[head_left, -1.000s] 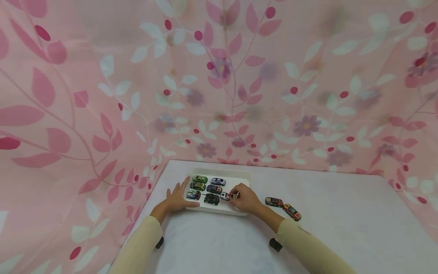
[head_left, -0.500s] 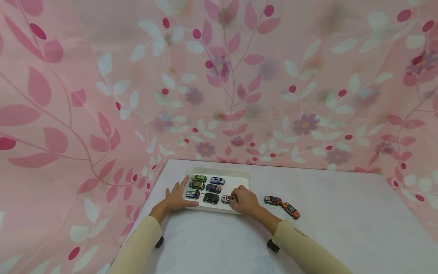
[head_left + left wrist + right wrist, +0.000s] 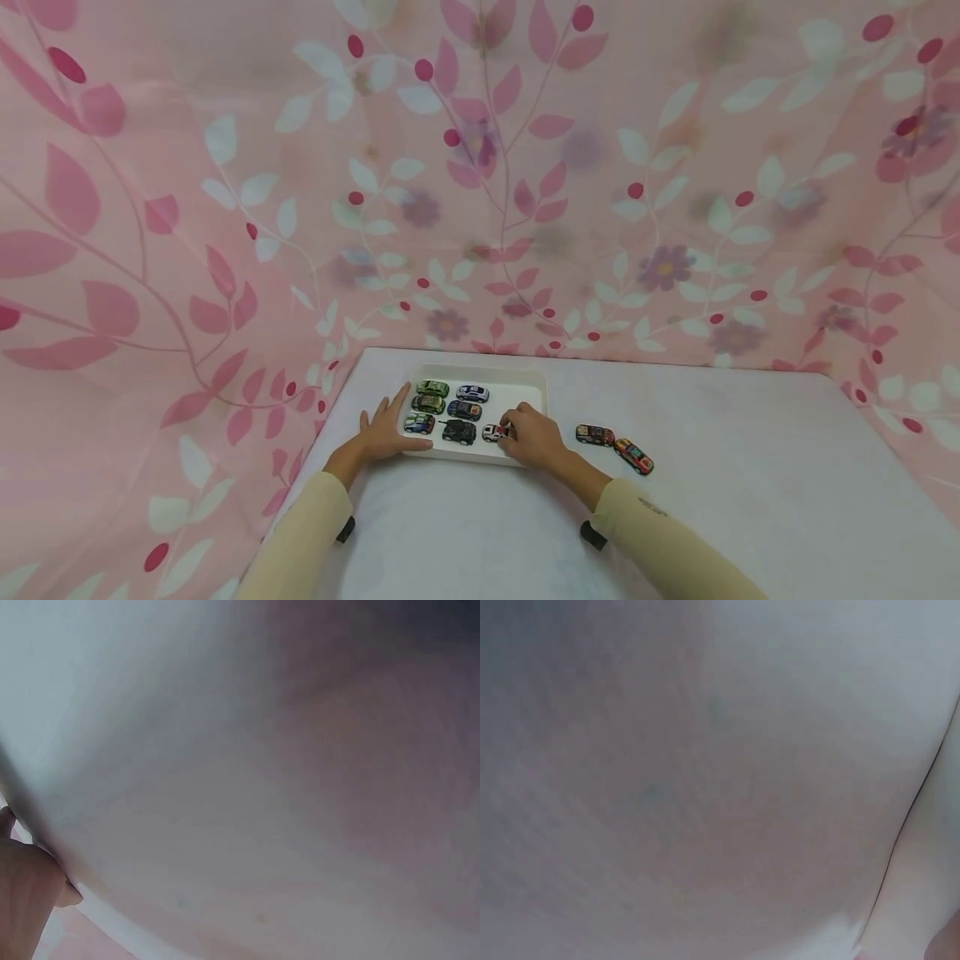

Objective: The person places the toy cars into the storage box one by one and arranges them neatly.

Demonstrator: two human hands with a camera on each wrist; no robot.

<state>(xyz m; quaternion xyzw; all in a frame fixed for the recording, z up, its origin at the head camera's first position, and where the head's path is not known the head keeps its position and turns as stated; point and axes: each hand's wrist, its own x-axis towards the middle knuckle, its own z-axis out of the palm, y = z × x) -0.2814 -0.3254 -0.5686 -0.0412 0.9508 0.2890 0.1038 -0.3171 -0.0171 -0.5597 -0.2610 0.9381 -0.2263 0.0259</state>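
Observation:
In the head view, a shallow white tray (image 3: 521, 390) holds several toy cars. My right hand (image 3: 534, 437) pinches a white and red toy car (image 3: 492, 432) low in the tray's front right part; the fingers hide its rear end. Just left of that car sits a black toy tank (image 3: 458, 431). My left hand (image 3: 381, 432) rests with spread fingers against the tray's left side, its thumb along the front rim. The left wrist view catches part of the left hand (image 3: 30, 900) at its lower left; the right wrist view shows mostly blurred cloth.
Left of the tank lie a green car (image 3: 432, 388), a yellow-green car (image 3: 428, 404), a multicoloured car (image 3: 419, 423), a white and purple car (image 3: 472, 393) and a blue car (image 3: 464, 410). Outside the tray, to the right, a dark red car (image 3: 595, 435) touches a red-orange car (image 3: 633, 457).
My right hand has brought the white and red car down and slightly forward, level beside the tank; it looked tilted before. My left hand stays put. The head view has shifted slightly.

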